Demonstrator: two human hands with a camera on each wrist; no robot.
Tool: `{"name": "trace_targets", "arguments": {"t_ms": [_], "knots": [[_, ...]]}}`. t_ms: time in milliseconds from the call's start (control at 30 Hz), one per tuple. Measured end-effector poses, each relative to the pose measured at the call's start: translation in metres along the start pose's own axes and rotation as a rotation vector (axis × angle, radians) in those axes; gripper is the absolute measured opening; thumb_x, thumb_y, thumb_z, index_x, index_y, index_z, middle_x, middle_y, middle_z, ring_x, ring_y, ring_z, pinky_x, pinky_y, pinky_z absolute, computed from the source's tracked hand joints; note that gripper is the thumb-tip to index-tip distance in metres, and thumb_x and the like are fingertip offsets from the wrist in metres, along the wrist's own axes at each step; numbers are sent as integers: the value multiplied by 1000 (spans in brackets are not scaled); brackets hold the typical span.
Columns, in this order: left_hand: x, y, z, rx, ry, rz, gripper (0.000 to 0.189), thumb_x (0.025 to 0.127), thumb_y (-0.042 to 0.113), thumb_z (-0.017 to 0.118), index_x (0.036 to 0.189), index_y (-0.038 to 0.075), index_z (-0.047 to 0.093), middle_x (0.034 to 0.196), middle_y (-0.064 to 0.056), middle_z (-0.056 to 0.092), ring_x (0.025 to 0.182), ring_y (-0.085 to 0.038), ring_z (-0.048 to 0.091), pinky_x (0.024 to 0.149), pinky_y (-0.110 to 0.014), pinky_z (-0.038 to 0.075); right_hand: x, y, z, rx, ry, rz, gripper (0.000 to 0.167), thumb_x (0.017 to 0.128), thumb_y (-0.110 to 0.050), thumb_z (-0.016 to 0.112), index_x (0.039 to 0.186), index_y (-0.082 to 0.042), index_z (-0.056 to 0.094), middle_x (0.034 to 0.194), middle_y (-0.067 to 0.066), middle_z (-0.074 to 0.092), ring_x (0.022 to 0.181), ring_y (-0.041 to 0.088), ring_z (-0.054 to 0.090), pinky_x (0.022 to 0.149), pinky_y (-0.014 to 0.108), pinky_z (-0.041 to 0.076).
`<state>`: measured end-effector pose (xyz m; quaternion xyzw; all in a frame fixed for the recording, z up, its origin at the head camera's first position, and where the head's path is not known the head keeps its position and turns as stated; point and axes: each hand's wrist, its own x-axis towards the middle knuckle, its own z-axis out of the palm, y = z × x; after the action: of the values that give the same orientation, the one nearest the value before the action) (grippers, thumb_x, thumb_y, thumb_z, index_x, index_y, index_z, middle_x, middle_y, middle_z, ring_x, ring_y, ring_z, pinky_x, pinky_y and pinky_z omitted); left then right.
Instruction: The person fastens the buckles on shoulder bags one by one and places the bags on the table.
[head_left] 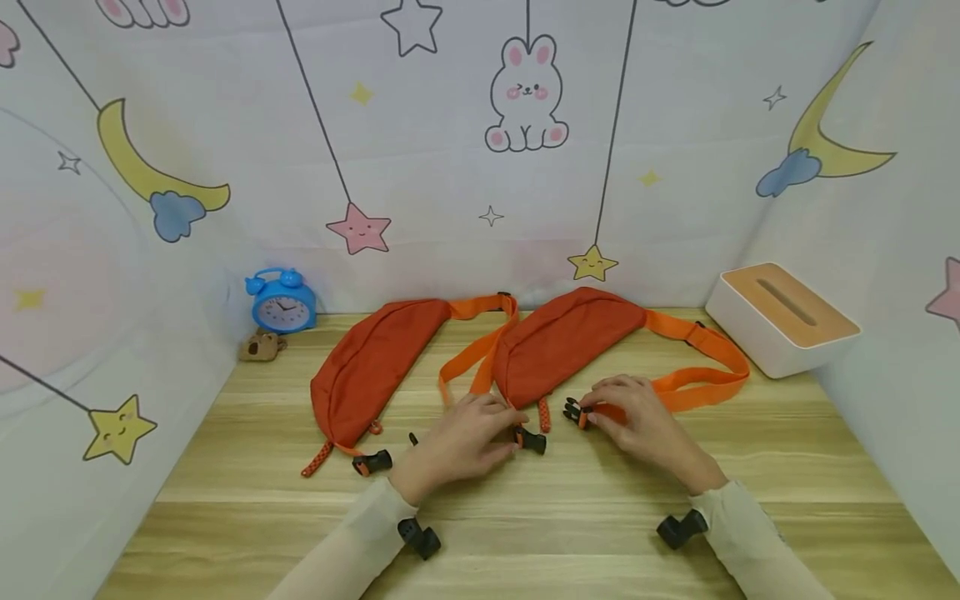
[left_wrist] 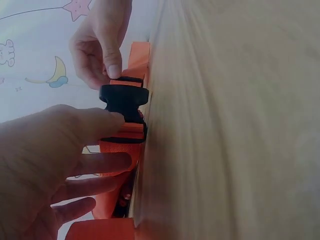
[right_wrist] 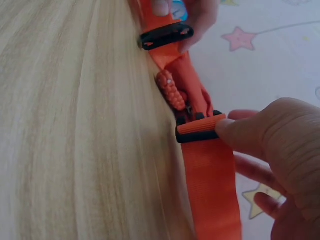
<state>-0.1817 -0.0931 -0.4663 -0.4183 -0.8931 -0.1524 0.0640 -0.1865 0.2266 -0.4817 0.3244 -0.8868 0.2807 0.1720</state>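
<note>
A red-orange waist bag [head_left: 566, 346] lies at the middle of the table, its orange strap [head_left: 708, 385] looping out to the right. My left hand [head_left: 461, 437] pinches the webbing end at the bag's black socket buckle half [head_left: 532, 441], thumb on top in the left wrist view. My right hand [head_left: 637, 421] pinches the pronged buckle half [head_left: 576, 412] between thumb and fingers. The two halves are apart, and the prongs point toward the socket. In the right wrist view, a braided zipper pull [right_wrist: 171, 90] hangs between them.
A second red-orange waist bag [head_left: 382, 367] lies to the left, its socket buckle half [head_left: 372, 462] on the table. A blue alarm clock [head_left: 283, 304] and a small brown plush [head_left: 261, 346] stand back left. A white tissue box [head_left: 783, 321] stands back right.
</note>
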Motion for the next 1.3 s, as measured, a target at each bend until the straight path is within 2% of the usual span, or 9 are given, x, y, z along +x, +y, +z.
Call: {"name": "trace_targets", "arguments": {"t_ms": [333,500,800,1133,1300], "knots": [[0,1,5,-4,7,23,27,102,23,75,129,21,74,117,2,78,115,-19,71,103,-43,56,1,-1,-6,8,47,-5,30,81,1,88,106,-15,83,108,-1,81,109,25,69,96,51,46],[1,2,6,-19,13,37,24,103,22,74,127,21,74,115,2,78,114,-19,71,102,-43,56,2,-1,-7,28,68,-36,32,81,2,89,107,-16,83,107,-3,81,105,20,70,94,46,51],[3,2,7,-51,45,55,20,102,21,74,122,20,76,110,4,79,108,-17,73,98,-41,57,5,-4,-11,67,74,-48,31,81,1,89,107,-16,82,106,-3,81,102,18,71,91,41,56],[3,-1,12,-98,102,76,17,102,20,73,119,17,76,100,5,77,93,-12,69,88,-35,57,7,-13,-16,87,71,-16,30,83,0,87,107,-18,82,104,-8,82,100,15,75,90,42,58],[3,0,10,-130,122,77,19,102,19,72,120,15,76,102,3,77,94,-13,69,91,-39,58,7,-15,-18,104,78,-27,30,82,0,87,106,-18,82,103,-8,82,98,14,75,87,39,59]]}}
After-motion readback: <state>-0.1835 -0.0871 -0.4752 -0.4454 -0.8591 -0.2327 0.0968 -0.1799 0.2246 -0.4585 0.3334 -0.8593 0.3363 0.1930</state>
